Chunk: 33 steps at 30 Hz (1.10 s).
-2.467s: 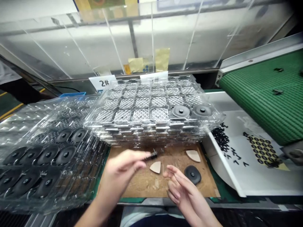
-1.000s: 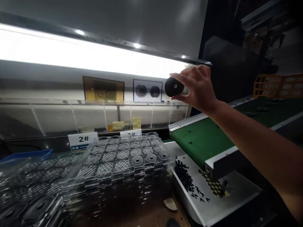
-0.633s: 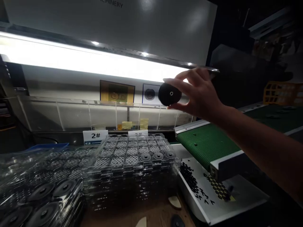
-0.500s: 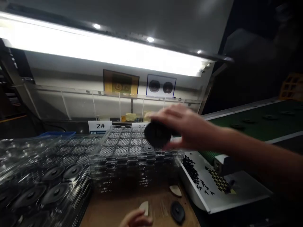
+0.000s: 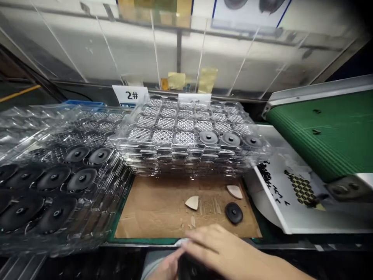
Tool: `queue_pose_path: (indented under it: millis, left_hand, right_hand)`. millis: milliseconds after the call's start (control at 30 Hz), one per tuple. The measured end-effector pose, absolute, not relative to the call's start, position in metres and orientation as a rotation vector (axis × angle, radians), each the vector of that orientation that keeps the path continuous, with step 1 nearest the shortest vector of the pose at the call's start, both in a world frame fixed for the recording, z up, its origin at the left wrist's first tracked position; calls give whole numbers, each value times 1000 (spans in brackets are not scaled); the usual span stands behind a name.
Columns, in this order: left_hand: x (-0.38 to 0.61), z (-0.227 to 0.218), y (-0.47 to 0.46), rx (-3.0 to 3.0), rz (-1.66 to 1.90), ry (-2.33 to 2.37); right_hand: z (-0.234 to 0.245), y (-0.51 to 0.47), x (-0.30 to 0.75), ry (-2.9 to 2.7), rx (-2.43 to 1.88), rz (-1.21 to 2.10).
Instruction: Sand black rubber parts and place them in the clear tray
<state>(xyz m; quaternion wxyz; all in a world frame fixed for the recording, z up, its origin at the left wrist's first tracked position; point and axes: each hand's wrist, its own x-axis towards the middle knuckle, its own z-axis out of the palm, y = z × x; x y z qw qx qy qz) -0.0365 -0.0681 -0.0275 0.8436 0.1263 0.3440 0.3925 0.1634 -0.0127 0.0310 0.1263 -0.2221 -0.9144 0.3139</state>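
At the lower edge of the head view, my right hand [image 5: 223,251] curves over a black rounded plastic part [image 5: 189,269], its fingers closed on it. My left hand [image 5: 165,268] meets the same part from the left, fingers pressed to its side. Much of the part is hidden under my hands and cut off by the picture edge. A similar black oval disc with a centre stud [image 5: 234,213] lies on the brown board [image 5: 154,210]. Beside it on the board are a pale wedge-shaped piece [image 5: 192,202] and a second pale wedge [image 5: 234,191].
Stacked clear trays [image 5: 186,149] stand behind the board, with several black discs in the front row. More clear trays with black discs [image 5: 53,177] fill the left. To the right are a white bin [image 5: 279,206] with small black pieces and a green conveyor [image 5: 344,128].
My right hand has come down from above the stacked trays to the near edge, still holding the black part. My left hand now touches it too. The view has tilted downward.
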Motion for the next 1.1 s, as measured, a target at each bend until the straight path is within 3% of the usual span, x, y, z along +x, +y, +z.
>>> queue_pose_path:
  millis: [133,333,633,867,1100]
  left_hand:
    - [-55,-35,-61,-35,910,724]
    - [-61,-36,-27,-212,1073,701]
    - [-44,-39,-2,-141,1120,994]
    - [-32,-34,-3,34,1119,965]
    - [-31,-31,-4,25,1153,999]
  right_hand:
    - [-33,8,162,-2263,-1248,830]
    - [-90,18,139,-2024,-1519,804]
    - [-42,18,119,-2069,-1163,1057]
    - [-44,23,108,-1950,-1126,1092]
    - [-36,15,113,-2169,-1003,812]
